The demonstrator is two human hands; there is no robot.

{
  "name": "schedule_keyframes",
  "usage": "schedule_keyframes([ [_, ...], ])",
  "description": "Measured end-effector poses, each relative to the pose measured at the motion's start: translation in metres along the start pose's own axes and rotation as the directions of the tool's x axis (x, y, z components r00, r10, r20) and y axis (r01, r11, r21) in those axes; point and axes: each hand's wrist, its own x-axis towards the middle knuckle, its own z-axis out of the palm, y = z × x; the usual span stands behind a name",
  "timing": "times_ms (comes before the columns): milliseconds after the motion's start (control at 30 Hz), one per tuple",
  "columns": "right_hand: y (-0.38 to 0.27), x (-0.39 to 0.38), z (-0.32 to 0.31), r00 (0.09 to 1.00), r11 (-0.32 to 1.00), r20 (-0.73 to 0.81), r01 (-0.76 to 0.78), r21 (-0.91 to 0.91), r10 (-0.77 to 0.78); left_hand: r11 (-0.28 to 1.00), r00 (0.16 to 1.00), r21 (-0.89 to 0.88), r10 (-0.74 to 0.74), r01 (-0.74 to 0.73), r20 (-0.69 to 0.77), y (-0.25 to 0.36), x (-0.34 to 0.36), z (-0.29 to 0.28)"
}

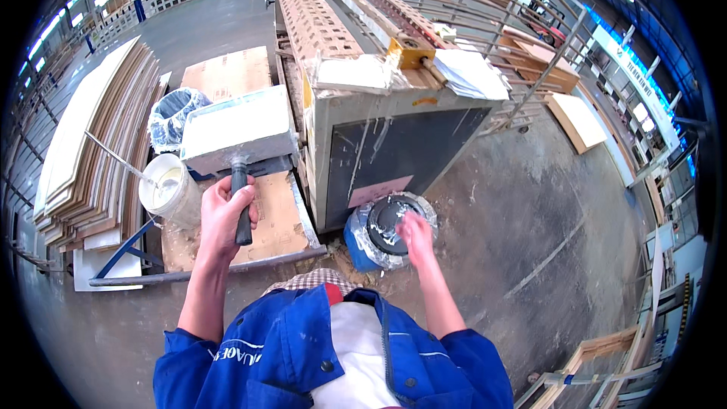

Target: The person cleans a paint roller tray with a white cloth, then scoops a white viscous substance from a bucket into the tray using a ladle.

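Note:
My left hand (223, 216) is wrapped round the black handle (241, 208) of a scraper-like tool, whose whitened top meets the near side of a white-coated rectangular tray (282, 148). What the tool's far end looks like cannot be made out. Just left of that hand stands a white bucket (178, 208) of pale paste with a long stick (121, 155) leaning in it. My right hand (416, 238), fingers curled in, is at the right side of a round black lid (385, 221) smeared with white. Beneath it is a blue bucket (362, 246). Anything between those fingers is hidden.
A large grey machine (326, 151) with a dark front panel rises ahead, papers (473, 74) on its top. At left, stacked boards (95, 144) stand beside a plastic-lined bin (170, 117). A low cart with a blue-grey rail (219, 273) carries cardboard. Metal racks (522, 53) stand far right.

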Motion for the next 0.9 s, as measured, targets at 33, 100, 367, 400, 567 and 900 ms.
schedule_keyframes([
  [33, -0.031, 0.015, 0.034, 0.996, 0.997, 0.060, 0.070, -0.016, -0.069, 1.000, 1.000, 0.007, 0.017, -0.016, -0.026, 0.002, 0.002, -0.006],
  [100, -0.078, 0.036, 0.095, 0.973, 0.984, 0.143, 0.179, 0.012, -0.179, 0.999, 0.997, 0.009, 0.036, -0.036, -0.063, 0.001, 0.006, -0.022],
  [367, -0.159, 0.119, 0.232, 0.992, 0.908, 0.081, 0.059, 0.415, -0.101, 0.995, 0.977, 0.069, 0.084, -0.072, -0.197, 0.002, 0.007, -0.093],
  [400, -0.160, 0.132, 0.236, 0.994, 0.897, 0.073, 0.041, 0.440, -0.081, 0.995, 0.975, 0.075, 0.079, -0.065, -0.207, 0.002, 0.007, -0.099],
  [567, -0.157, 0.175, 0.221, 0.995, 0.890, 0.069, 0.026, 0.455, -0.065, 0.998, 0.966, 0.060, 0.044, -0.030, -0.253, 0.007, 0.008, -0.123],
  [900, -0.168, 0.183, 0.225, 0.996, 0.881, 0.085, -0.075, 0.467, 0.040, 0.997, 0.962, 0.077, 0.031, -0.010, -0.271, 0.016, 0.033, -0.163],
])
